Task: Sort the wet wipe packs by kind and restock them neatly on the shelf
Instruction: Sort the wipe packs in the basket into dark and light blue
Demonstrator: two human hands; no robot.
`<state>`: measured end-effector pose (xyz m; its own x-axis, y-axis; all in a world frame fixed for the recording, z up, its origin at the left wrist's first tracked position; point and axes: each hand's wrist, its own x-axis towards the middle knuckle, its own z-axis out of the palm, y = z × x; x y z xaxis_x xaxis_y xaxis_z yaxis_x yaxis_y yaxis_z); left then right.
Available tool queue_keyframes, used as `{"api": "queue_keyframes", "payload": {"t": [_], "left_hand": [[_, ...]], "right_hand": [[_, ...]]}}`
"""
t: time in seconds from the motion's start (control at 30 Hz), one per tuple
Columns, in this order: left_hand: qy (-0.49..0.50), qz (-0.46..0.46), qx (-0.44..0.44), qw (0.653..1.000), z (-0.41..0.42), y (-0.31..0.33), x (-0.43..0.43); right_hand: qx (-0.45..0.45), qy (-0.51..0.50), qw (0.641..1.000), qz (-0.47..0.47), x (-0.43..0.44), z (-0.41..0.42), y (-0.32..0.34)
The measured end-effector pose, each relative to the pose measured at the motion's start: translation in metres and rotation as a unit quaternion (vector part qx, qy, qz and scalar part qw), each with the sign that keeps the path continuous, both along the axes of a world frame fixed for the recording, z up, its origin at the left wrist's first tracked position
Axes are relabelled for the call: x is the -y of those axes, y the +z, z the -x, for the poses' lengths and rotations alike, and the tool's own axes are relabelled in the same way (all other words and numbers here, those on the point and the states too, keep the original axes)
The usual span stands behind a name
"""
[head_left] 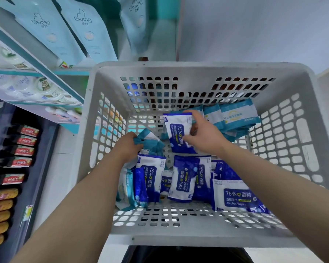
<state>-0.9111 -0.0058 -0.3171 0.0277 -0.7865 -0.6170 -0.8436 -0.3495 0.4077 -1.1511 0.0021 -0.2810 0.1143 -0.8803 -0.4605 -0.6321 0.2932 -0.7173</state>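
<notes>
both my hands are down inside the white plastic basket (179, 242), whose perforated walls rise all round them

my right hand (203, 133) holds one blue alcohol wipe pack (177, 135) near the middle of the basket, toward the far side. my fingers (190, 113) curl over its top edge and my thumb presses on its lower right part, so they are clamped on that pack. its "75%" label faces up at me

my left hand (129, 147) is at the left of the basket. its fingers are curled round the edge of a few teal wipe packs (149, 137) and grip them. those packs lie tilted, just left of the pack in my right hand

a row of teal packs (235, 116) stands on edge, leaning in the far right corner of the basket, just behind my right hand. the blue packs (184, 179) fill the near half in a loose heap. some stand on edge, and one lies flat at the near right with its label readable. a single teal-and-white pack (126, 186) stands at the left end of that heap, touching the blue ones

left of the basket is the shelf (36, 59) with its teal edge. pale blue pouches (44, 25) stand on its upper tier. lower down, dark bottles with red labels (25, 141) lie in a row
</notes>
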Motion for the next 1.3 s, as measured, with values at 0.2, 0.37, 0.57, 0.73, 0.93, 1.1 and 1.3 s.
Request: {"api": "queue_keyframes", "payload": {"t": [0.2,0.37,0.57,0.73,0.93,1.1,1.3], "left_hand": [[-0.016,0.034,-0.001,0.999,0.000,-0.003,0.001],[-0.002,0.096,-0.010,0.995,0.001,-0.004,0.006],[0.084,0.204,-0.094,0.971,0.009,0.013,0.019],[0.161,0.195,-0.211,0.944,0.023,0.028,0.023],[0.284,0.039,-0.304,0.908,0.048,0.023,0.023],[0.331,-0.090,-0.427,0.837,0.052,0.018,0.019],[0.296,-0.071,-0.350,0.886,0.038,0.020,0.020]], "right_hand": [[0.083,0.012,0.961,-0.262,-0.013,0.017,-0.001],[-0.196,0.285,0.924,-0.166,-0.022,0.005,-0.022],[-0.250,0.363,0.884,-0.157,-0.014,0.004,-0.032],[0.017,0.040,0.996,-0.079,0.009,0.008,-0.014],[0.177,-0.071,0.968,-0.161,0.023,-0.003,-0.006],[0.159,-0.131,0.966,-0.154,0.033,0.003,-0.006],[0.088,-0.157,0.978,-0.101,0.049,0.013,-0.010]]}}
